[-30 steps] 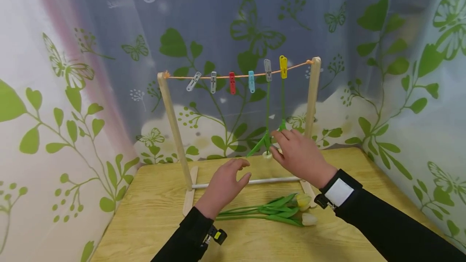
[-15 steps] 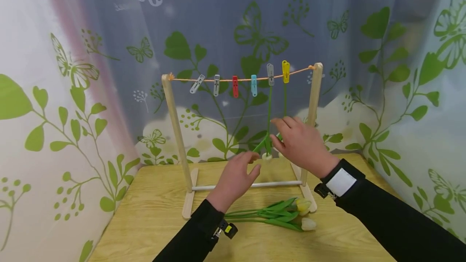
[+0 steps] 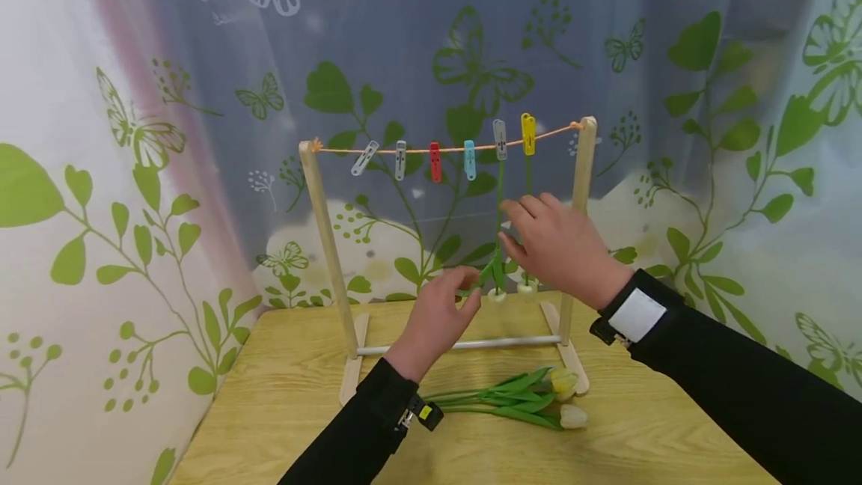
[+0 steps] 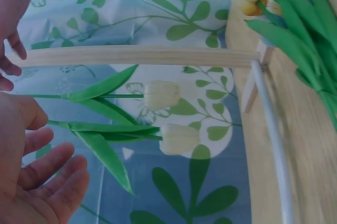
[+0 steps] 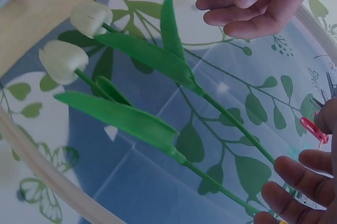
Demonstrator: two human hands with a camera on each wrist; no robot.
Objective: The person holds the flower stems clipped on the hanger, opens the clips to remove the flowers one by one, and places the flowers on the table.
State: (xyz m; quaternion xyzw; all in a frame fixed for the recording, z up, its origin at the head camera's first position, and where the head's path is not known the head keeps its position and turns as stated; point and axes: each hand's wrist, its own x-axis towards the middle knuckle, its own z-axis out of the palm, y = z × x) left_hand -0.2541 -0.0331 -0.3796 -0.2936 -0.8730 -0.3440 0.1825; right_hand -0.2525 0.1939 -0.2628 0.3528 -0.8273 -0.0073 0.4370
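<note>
Two artificial white tulips hang head down from a string: one tulip [image 3: 497, 275] from a grey clothespin [image 3: 500, 141], the other tulip [image 3: 527, 287] from a yellow clothespin [image 3: 528, 135]. My right hand [image 3: 562, 245] is raised in front of their stems, partly covering the right one. Its fingers are loosely bent and spread in the right wrist view, with no stem pinched. Lower and to the left, my left hand [image 3: 438, 316] has relaxed fingers beside the leaves of the left tulip. Both white blooms [image 4: 179, 139] show in the left wrist view.
Clear [image 3: 364, 158], white [image 3: 400, 161], red [image 3: 435, 163] and blue [image 3: 469, 161] clothespins sit along the string of a wooden frame [image 3: 330, 253]. On the table [image 3: 283, 410], several yellow and white tulips [image 3: 518, 395] lie before the frame's white crossbar [image 3: 505, 342].
My right hand has risen from the leaves toward the stems, uncovering the right tulip's bloom. My left hand has moved up and right, closer to the left tulip.
</note>
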